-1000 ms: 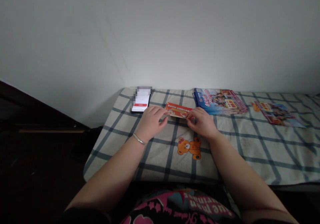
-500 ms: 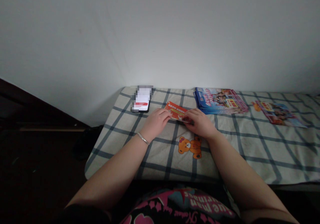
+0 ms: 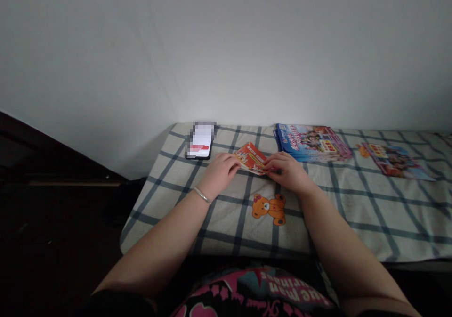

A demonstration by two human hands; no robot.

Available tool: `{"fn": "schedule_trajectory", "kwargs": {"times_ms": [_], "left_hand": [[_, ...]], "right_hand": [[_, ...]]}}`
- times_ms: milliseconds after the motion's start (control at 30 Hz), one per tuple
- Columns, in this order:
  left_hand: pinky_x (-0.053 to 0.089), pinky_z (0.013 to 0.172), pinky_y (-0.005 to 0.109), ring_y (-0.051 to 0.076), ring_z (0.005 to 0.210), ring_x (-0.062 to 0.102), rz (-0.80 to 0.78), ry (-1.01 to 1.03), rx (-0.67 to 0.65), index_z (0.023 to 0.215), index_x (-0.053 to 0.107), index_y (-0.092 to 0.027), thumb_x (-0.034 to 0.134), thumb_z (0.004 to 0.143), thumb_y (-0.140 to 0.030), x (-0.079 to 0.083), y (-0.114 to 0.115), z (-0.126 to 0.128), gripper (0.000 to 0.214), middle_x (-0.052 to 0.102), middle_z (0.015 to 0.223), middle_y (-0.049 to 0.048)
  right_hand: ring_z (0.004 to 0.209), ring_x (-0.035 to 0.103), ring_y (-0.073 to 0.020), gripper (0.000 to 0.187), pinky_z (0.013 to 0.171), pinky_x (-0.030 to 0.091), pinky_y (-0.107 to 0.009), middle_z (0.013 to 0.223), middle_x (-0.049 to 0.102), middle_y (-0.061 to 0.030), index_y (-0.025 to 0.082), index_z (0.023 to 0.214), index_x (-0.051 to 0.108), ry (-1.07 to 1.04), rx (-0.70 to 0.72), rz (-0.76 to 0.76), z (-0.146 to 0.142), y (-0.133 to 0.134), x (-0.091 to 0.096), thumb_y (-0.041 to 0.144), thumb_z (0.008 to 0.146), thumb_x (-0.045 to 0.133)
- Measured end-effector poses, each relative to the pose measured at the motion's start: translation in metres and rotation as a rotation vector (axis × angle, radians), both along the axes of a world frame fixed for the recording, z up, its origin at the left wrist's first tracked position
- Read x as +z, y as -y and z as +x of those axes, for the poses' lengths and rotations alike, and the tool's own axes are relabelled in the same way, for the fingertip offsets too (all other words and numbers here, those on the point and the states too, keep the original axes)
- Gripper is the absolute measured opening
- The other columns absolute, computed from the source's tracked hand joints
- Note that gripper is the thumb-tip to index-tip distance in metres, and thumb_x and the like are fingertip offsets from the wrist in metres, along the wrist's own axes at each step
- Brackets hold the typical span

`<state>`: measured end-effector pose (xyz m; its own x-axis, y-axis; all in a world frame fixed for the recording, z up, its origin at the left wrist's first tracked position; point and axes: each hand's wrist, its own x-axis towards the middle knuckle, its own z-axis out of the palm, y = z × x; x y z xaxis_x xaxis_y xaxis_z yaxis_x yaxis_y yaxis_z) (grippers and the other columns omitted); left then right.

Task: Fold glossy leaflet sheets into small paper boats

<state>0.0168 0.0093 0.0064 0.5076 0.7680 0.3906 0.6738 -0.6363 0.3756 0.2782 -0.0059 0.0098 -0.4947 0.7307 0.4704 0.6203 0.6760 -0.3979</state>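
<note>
Left hand (image 3: 219, 174) on orange leaflet (image 3: 251, 157), phone (image 3: 202, 140) near, flyer stack (image 3: 306, 140) beyond right hand (image 3: 290, 173)

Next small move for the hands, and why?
I'd probably ease the left hand and right hand slightly apart to straighten the orange leaflet: it looks bent between them, and their fingers sit at its opposite ends. The exact crease is hard to make out.

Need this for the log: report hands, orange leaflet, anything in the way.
Left hand and right hand on opposite ends of orange leaflet. Leaflet's printed side showing. Phone beyond left hand, flyer stack beyond right; neither covers the leaflet.
</note>
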Motion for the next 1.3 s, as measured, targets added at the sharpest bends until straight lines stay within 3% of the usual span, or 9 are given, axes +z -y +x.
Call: {"fn": "schedule_trajectory", "kwargs": {"times_ms": [233,367,500,667,800,1067,1300], "left_hand": [[0.048,0.099,0.040,0.024,0.105,0.058,0.005,-0.036,0.111,0.102,0.068,-0.014,0.057,0.088,-0.012,-0.005,0.001,0.002,0.018,0.065,0.107,0.0089],[0.042,0.107,0.044,0.028,0.116,0.053,0.035,-0.060,0.176,0.122,0.060,-0.009,0.055,0.090,-0.021,-0.009,0.000,0.003,0.034,0.062,0.119,0.0141],[0.036,0.113,0.047,0.031,0.128,0.047,0.026,-0.103,0.154,0.135,0.048,-0.007,0.060,0.088,-0.026,-0.011,-0.001,0.004,0.052,0.056,0.133,0.0176],[0.038,0.112,0.046,0.030,0.125,0.049,-0.017,-0.093,0.106,0.134,0.049,-0.009,0.067,0.084,-0.024,-0.009,-0.001,0.003,0.055,0.058,0.130,0.0164],[0.045,0.106,0.045,0.027,0.118,0.054,-0.056,0.002,0.084,0.131,0.053,-0.014,0.071,0.080,-0.018,-0.010,-0.004,0.001,0.055,0.060,0.122,0.0127],[0.054,0.093,0.035,0.015,0.093,0.067,-0.249,0.359,0.065,0.121,0.059,-0.019,0.058,0.085,-0.006,-0.010,-0.007,-0.001,0.038,0.068,0.112,0.0059],[0.056,0.094,0.034,0.016,0.098,0.070,-0.424,0.525,-0.014,0.123,0.059,-0.019,0.058,0.086,-0.008,-0.011,-0.004,0.002,0.038,0.072,0.113,0.0072]], "right_hand": [[0.093,0.066,-0.0207,0.005,0.084,0.051,-0.038,0.097,0.075,-0.0041,0.023,0.083,0.071,0.007,0.118,-0.106,-0.005,0.002,0.002,0.028,0.082,0.073],[0.090,0.068,-0.0203,0.011,0.084,0.051,-0.038,0.096,0.076,-0.0041,0.025,0.085,0.073,0.010,0.179,-0.172,-0.008,0.002,0.000,0.036,0.082,0.074],[0.086,0.069,-0.0194,0.014,0.084,0.051,-0.036,0.090,0.077,-0.0032,0.026,0.084,0.075,-0.044,0.224,-0.221,-0.011,0.003,0.000,0.039,0.085,0.070],[0.085,0.070,-0.0193,0.013,0.082,0.051,-0.034,0.089,0.077,-0.0032,0.026,0.086,0.076,-0.055,0.205,-0.260,-0.011,0.004,0.001,0.037,0.087,0.069],[0.080,0.069,-0.0192,0.015,0.074,0.050,-0.031,0.085,0.076,-0.0047,0.024,0.089,0.076,-0.048,0.149,-0.277,-0.010,0.005,-0.001,0.036,0.088,0.066],[0.067,0.065,-0.0155,0.019,0.061,0.045,-0.025,0.081,0.074,-0.0038,0.021,0.090,0.074,-0.080,0.007,-0.379,-0.014,0.010,-0.005,0.038,0.088,0.064],[0.058,0.058,-0.0122,0.023,0.054,0.039,-0.023,0.070,0.069,-0.0004,0.020,0.084,0.071,-0.138,0.002,-0.395,-0.023,0.015,-0.004,0.040,0.088,0.062]]}}
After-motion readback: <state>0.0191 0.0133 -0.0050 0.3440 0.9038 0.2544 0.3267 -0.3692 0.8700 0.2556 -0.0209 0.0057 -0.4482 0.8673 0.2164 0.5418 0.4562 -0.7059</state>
